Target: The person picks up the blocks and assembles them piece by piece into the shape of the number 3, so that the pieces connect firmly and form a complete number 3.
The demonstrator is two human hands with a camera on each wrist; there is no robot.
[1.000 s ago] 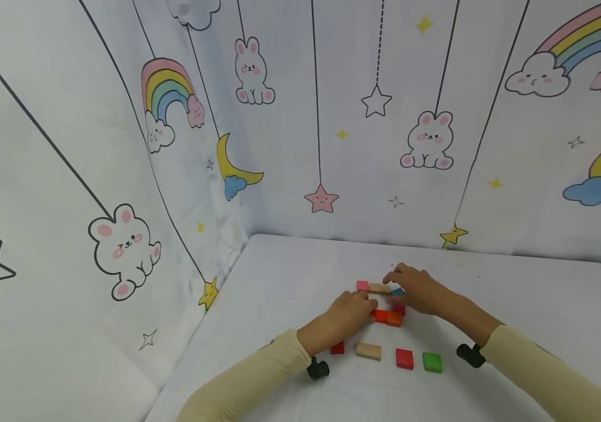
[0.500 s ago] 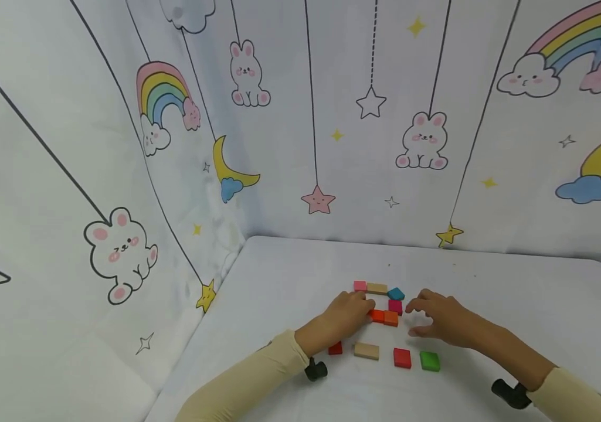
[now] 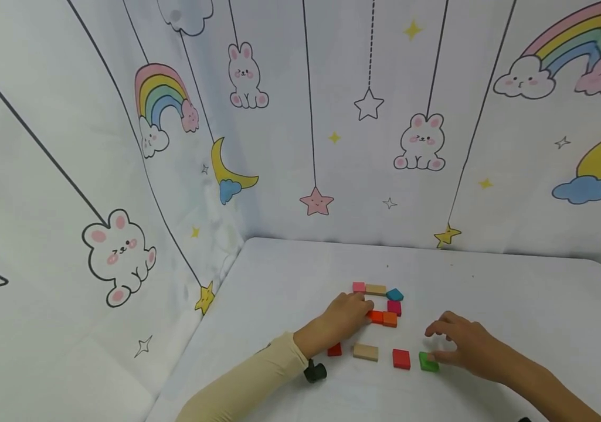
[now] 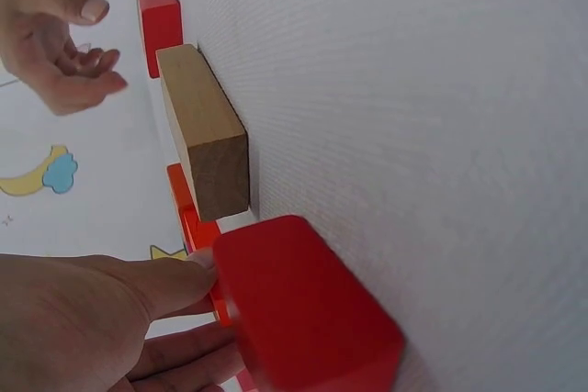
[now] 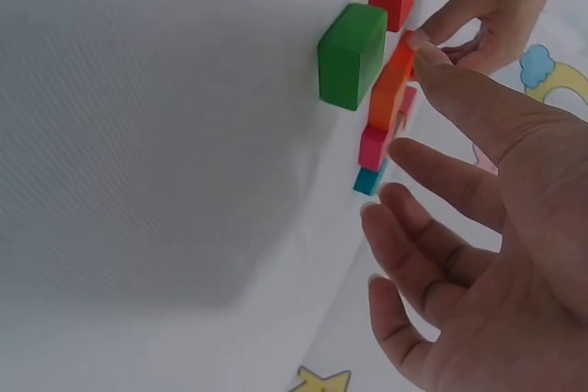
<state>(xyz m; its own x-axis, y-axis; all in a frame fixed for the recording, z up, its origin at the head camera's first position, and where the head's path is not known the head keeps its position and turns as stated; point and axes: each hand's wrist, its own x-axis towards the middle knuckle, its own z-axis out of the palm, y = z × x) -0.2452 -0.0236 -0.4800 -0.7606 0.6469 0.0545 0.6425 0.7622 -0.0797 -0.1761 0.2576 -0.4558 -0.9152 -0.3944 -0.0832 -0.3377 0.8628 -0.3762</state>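
Note:
In the head view the left hand (image 3: 339,319) pinches the left end of a row of two orange blocks (image 3: 390,319), thumb on the near side; its fingers hide part of that end. Open and slightly bent, the right hand (image 3: 471,349) hovers at the green block (image 3: 428,362), thumb overlapping it in the head view. The right wrist view shows that thumb apart from the green block (image 5: 353,57), and nothing in the hand. Behind the orange row lie a crimson block (image 3: 394,308), a blue pentagon (image 3: 395,295), a wooden block (image 3: 376,289) and a pink block (image 3: 359,287).
Nearer the person, a dark red block (image 3: 334,350), a wooden block (image 3: 366,352) and a red block (image 3: 401,358) lie spaced out on the white table (image 3: 279,281). The patterned cloth wall (image 3: 279,146) stands along its back and left sides.
The right hand has drawn away from the blue pentagon and crimson block, moving right and toward the person, to the green block. The left hand has stayed at the orange row.

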